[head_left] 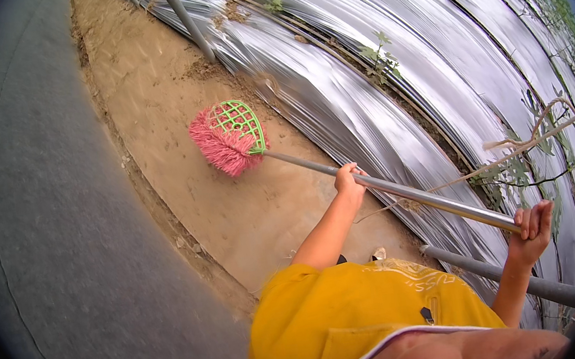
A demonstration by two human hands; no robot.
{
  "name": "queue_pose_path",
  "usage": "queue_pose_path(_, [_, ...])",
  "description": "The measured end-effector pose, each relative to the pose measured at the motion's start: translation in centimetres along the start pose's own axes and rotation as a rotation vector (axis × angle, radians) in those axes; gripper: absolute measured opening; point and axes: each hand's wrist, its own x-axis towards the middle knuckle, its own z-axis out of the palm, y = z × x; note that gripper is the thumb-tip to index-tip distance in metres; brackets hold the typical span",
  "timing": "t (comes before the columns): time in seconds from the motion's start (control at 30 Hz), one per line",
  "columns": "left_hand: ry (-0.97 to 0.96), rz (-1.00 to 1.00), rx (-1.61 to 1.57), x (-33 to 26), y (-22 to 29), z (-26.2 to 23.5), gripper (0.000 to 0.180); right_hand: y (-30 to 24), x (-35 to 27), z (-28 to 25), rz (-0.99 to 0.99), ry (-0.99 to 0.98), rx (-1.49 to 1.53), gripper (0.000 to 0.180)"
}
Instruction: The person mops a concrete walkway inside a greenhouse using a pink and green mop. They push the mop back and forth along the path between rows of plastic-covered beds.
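Note:
A long-handled brush (225,140) has shaggy pink bristles and a green lattice back on its head, which is over the bare soil strip ahead of me. Its grey metal pole runs from the head down to the right, across my front. My left hand (350,179) is wrapped round the middle of the pole. Near the pole's end, my right hand (532,232) is closed on it, with the fingers curled over the top. Whether the bristles touch the ground, I cannot tell.
Grey paving (78,227) lies to the left of the soil strip (156,102). Silvery plastic sheeting (349,100) covers rows at the right, with green plants (382,60) growing through. One metal post (185,20) stands ahead; a thick pipe (507,274) and a loose rope (514,152) are at right.

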Motion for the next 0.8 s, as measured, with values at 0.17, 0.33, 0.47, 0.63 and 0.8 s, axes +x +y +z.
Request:
queue_pose_path(0.17, [-0.268, -0.085, -0.077, 5.5, 3.2, 0.9, 0.016, 5.4, -0.4, 5.4, -0.016, -0.013, -0.158, 0.024])
queue_pose_path(0.33, [0.041, 0.058, 0.056, 9.1, 9.1, -2.0, 0.015, 13.0, -0.2, 8.2, 0.226, 0.008, -0.054, 0.021])
queue_pose_path(0.47, [-0.020, 0.073, -0.179, 4.8, 8.4, 0.0, 0.016, 8.8, 1.6, 7.3, 0.174, 0.084, 0.026, 0.023])
queue_pose_path(0.63, [-0.322, -0.060, -0.129, 4.8, 8.4, 3.1, 0.023, 6.5, 0.9, 8.8, -0.038, -0.151, -0.106, 0.023])
queue_pose_path(0.8, [-0.294, -0.096, -0.041, 12.2, 12.9, -0.1, 0.020, 15.3, -0.8, 12.1, 0.159, -0.094, -0.186, 0.016])
